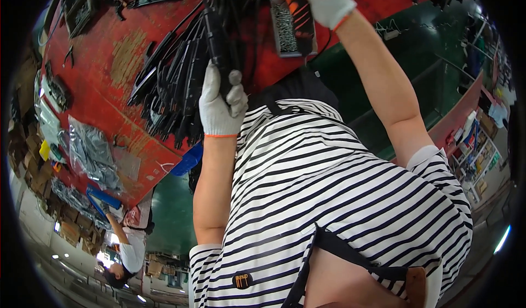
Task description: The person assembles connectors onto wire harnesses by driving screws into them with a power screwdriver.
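Observation:
My left hand (222, 102), in a white work glove, is closed around the end of a long black plastic part (216, 39) over the red table (159, 39). Fanned out beside it lies a pile of similar black parts with cables (172, 83). At the top edge, my gloved right hand (329, 1) grips an orange and black power screwdriver (298, 12), its body pointing down toward me. Just left of the tool sits an open tray of small screws (284, 29), partly covered by it. The far end of the held part runs in among dark cables.
Clear plastic bags of grey parts (93, 149) lie on the table's left side, near pliers (69, 56). A blue bin (189, 159) hangs at the near edge. Another person (129, 248) works at the lower left. A green surface (422, 89) is on the right.

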A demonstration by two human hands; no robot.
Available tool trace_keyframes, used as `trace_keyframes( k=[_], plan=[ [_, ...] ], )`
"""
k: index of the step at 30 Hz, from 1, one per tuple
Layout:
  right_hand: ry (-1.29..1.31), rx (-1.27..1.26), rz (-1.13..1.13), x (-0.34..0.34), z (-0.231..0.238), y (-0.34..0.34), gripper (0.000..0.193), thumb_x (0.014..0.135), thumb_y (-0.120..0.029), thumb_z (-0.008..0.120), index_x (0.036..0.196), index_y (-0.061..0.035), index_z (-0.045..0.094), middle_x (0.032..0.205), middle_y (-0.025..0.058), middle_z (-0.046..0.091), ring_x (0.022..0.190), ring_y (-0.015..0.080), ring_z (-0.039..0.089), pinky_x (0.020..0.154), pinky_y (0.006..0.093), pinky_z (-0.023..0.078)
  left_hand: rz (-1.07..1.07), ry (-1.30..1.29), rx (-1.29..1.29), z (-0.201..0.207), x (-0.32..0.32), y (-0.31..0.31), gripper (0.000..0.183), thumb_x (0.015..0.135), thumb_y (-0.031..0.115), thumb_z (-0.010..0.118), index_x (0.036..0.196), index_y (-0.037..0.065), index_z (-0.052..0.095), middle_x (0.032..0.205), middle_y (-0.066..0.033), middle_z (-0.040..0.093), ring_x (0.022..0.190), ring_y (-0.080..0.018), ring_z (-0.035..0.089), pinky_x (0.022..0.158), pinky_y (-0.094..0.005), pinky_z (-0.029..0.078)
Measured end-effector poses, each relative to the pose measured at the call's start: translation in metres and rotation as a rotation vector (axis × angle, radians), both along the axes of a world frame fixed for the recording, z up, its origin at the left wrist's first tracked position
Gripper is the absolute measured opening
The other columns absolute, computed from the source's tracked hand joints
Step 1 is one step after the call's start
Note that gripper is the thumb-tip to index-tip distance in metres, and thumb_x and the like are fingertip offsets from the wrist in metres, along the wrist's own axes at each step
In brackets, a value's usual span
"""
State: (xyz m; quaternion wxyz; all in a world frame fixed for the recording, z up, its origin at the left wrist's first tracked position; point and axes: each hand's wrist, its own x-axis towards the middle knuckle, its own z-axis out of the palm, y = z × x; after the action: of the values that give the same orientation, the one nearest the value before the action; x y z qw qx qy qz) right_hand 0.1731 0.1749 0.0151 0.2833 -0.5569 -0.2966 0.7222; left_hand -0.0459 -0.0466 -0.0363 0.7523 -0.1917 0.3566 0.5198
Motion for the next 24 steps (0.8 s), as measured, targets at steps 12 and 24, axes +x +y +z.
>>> trace_keyframes(
  k=[12,24],
  plan=[
    [0.336,0.579,-0.629,0.083,-0.069,-0.046,0.031,0.089,0.004,0.069,0.116,-0.0084,0.061,0.098,0.0114,0.073,0.078,0.0248,0.072,0.069,0.0380,0.060,-0.068,0.061,0.034,0.016,0.013,0.013,0.054,0.108,0.056,0.056,0.096,0.003,0.060,0.057,-0.0009,0.043,0.039,-0.0109,0.025,0.039,-0.0236,0.023],
    [0.314,0.541,-0.649,0.073,-0.111,-0.061,0.030,0.088,0.005,0.071,0.114,-0.0089,0.063,0.095,0.0094,0.073,0.075,0.0215,0.071,0.062,0.0332,0.057,-0.071,0.064,0.022,0.011,0.012,0.009,0.054,0.107,0.058,0.057,0.100,0.004,0.058,0.054,0.0023,0.036,0.038,-0.0105,0.023,0.041,-0.0231,0.021]
  ],
)
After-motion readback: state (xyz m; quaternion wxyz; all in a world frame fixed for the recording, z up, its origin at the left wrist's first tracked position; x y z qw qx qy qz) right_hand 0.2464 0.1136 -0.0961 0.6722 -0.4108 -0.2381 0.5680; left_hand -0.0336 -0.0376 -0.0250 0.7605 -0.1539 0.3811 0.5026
